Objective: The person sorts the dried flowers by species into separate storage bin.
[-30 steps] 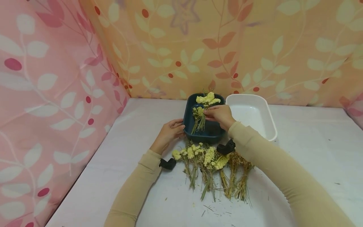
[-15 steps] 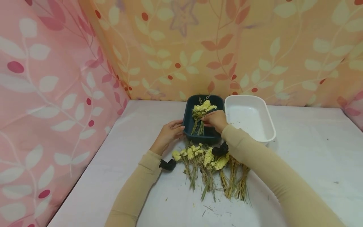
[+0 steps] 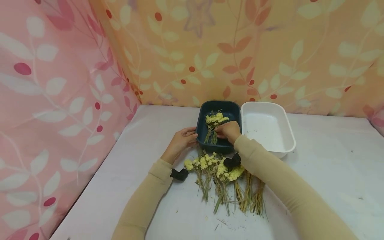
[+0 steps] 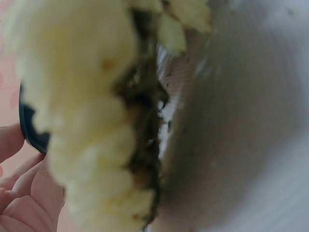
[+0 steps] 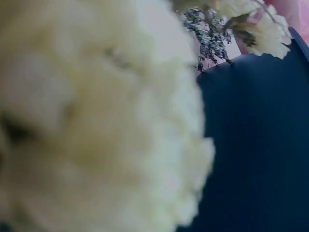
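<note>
My right hand (image 3: 228, 130) is inside the dark blue plastic tray (image 3: 201, 115), its fingers pinching the stems of a small bunch of dried yellow flowers (image 3: 218, 118). Another bunch's stems (image 3: 208, 134) lie just left of it in the tray. In the right wrist view, blurred yellow blossoms (image 5: 106, 121) fill the left side beside the tray's blue surface (image 5: 251, 140). My left hand (image 3: 180, 141) touches the outside of the tray's left wall near the front corner. Its fingers (image 4: 36, 186) show in the left wrist view, partly hidden by close yellow blossoms (image 4: 91, 116).
A white plastic tray (image 3: 289, 133) stands right of the blue one. Several tied dried bunches (image 3: 220, 171), yellow and brown, lie in a row in front. Broken stem bits (image 3: 222, 222) litter the white tabletop (image 3: 327, 176). A patterned cloth wall (image 3: 168, 50) rises behind.
My right hand has lowered the yellow bunch further into the blue tray, beside the other bunch, moving slightly toward me. My left hand stays at the tray's side.
</note>
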`<state>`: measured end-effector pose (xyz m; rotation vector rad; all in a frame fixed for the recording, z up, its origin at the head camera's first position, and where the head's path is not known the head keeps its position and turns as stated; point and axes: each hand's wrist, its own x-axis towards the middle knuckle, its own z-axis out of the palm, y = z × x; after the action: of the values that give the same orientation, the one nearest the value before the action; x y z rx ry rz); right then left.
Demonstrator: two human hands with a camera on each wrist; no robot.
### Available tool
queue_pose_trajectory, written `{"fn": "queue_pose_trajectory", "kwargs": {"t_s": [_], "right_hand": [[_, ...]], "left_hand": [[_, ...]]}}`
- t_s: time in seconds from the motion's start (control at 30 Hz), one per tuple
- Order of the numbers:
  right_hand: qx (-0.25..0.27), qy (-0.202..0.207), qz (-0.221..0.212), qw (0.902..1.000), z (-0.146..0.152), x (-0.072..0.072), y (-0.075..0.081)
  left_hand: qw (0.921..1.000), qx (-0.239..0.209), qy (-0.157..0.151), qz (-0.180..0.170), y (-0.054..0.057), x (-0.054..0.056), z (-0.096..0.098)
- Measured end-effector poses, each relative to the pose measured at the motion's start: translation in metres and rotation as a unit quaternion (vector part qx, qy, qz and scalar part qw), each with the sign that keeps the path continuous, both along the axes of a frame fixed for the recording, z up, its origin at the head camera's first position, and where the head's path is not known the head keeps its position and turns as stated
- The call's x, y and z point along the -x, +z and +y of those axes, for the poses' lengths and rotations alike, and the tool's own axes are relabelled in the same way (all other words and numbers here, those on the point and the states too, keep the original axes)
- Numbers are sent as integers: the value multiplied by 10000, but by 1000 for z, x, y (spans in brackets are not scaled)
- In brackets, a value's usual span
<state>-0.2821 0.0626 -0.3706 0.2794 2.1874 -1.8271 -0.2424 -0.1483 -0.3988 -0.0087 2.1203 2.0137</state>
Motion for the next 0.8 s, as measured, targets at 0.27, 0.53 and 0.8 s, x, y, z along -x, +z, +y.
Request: {"fn": "queue_pose_trajectory", "kwargs": {"t_s": [0.27, 0.53, 0.8], "right_hand": [[-70, 103, 65, 9999, -1, -1, -2], [-451, 677, 514, 9954, 5, -13, 16], [-130, 1010, 604, 9930, 35, -43, 42]], "left_hand": [[9999, 23, -71, 87, -3, -1, -2], [9999, 45, -79, 110, 0, 1, -5], [10000, -50, -82, -20, 0, 3, -2]]}}
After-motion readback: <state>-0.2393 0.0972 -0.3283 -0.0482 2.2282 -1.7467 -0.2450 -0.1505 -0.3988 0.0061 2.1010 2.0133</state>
